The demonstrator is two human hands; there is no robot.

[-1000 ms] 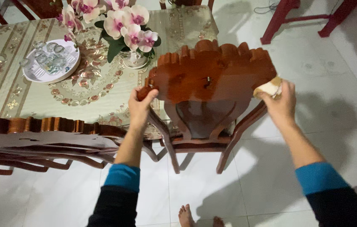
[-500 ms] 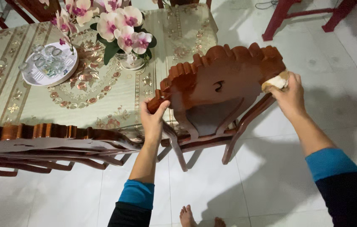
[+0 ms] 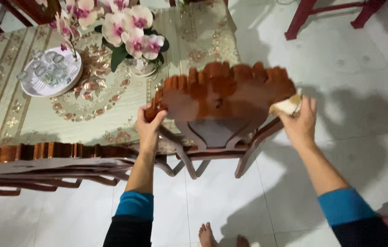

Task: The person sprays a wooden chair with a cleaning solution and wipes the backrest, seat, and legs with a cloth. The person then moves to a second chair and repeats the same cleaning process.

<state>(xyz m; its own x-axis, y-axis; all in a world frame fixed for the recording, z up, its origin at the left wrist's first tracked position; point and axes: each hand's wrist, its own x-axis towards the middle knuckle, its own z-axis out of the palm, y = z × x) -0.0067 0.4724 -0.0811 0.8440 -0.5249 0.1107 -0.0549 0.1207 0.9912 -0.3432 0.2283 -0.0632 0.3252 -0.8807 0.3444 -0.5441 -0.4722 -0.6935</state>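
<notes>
**Two hands on the carved chair back**

The dining table point(image 3: 29, 123) fills the upper left, draped in a pale green and gold patterned cloth, and pulled up against its near edge is the wooden chair point(image 3: 223, 98), reddish brown with a scalloped, carved top rail. Its back tilts toward the table, legs planted on the white tiled floor point(image 3: 340, 68). A second chair point(image 3: 43, 160) of the same wood sits at lower left, just beside the first.

On to the hands. The left hand point(image 3: 149, 128) is wrapped around the left end of the top rail, fingers curled over the carving, thumb up along the edge. The right hand point(image 3: 300, 123) is at the opposite end of the rail, fingers closed around a pale cloth point(image 3: 286, 106) that presses against the wood at the right corner.

On the table, pink and white orchids point(image 3: 125, 27) stand in a vase, and left of them a white tray of glasses point(image 3: 50, 73). Bare toes point(image 3: 208, 235) show at the bottom.
</notes>
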